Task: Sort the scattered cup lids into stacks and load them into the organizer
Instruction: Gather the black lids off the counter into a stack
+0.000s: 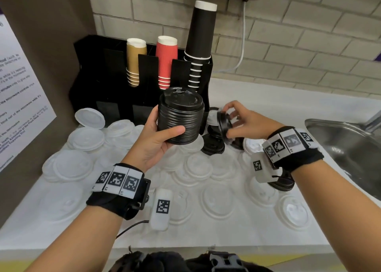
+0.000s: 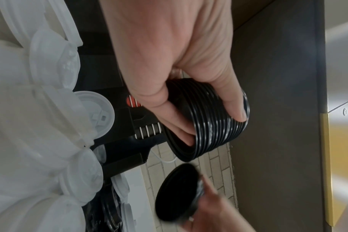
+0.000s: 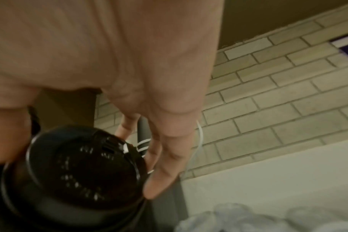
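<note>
My left hand [image 1: 162, 131] grips a tall stack of black lids [image 1: 180, 117] above the counter, thumb across its front; the same stack of black lids [image 2: 213, 122] shows in the left wrist view. My right hand [image 1: 237, 121] pinches a single black lid [image 1: 223, 123] on edge just right of the stack; the lid [image 3: 83, 169] fills the right wrist view. The black organizer [image 1: 103, 86] stands at the back left. Several white lids [image 1: 198, 168] lie scattered over the counter, and a few black lids [image 1: 212, 146] lie below my hands.
Gold [image 1: 135, 61], red [image 1: 166, 61] and black [image 1: 200, 44] cup stacks stand in the organizer. A steel sink [image 1: 350, 148] is at the right. A brown panel with a sign [image 1: 18, 98] closes the left side. A brick wall [image 1: 288, 34] runs behind.
</note>
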Tool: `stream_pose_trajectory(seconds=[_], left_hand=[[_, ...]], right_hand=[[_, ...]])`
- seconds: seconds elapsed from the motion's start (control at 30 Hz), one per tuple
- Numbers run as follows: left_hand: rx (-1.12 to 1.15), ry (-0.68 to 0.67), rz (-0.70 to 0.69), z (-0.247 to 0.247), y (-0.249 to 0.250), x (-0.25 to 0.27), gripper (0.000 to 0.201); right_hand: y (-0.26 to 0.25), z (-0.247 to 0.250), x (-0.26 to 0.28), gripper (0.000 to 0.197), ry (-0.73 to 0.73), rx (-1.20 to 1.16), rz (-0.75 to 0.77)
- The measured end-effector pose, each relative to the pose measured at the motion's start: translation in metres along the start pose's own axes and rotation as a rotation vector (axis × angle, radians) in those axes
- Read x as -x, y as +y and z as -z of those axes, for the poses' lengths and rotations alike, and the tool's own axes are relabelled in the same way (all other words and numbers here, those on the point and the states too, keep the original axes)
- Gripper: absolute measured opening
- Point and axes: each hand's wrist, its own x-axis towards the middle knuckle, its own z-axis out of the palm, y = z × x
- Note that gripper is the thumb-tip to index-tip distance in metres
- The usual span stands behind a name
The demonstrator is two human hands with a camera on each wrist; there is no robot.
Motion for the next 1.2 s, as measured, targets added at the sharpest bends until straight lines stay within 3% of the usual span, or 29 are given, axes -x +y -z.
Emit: stream_pose_trajectory(seconds=[0.17,0.4,0.7,1.2], left_hand=[[-0.003,0.033,-0.015,-0.002,-0.006,0.006,0.077],[-0.022,0.03,-0.019,-0.006,-0.008,0.011,0.09],[-0.067,-0.018,-0.013,0.003,-0.001,0.009,0.085],[-0.031,-0.044,0.02,0.029,0.009,0.003,0.083]], right_hand=[[-0.031,-0.007,0.008,0.053,0.114,-0.351,0.251],[-0.069,-0.012,0.008,0.057,0.143,-0.13,0.487],[-0.093,-0.014,-0.006,0.044,0.112,-0.009,0.464],[-0.12,-0.03,-0.009,0.049,0.1,0.089,0.473]])
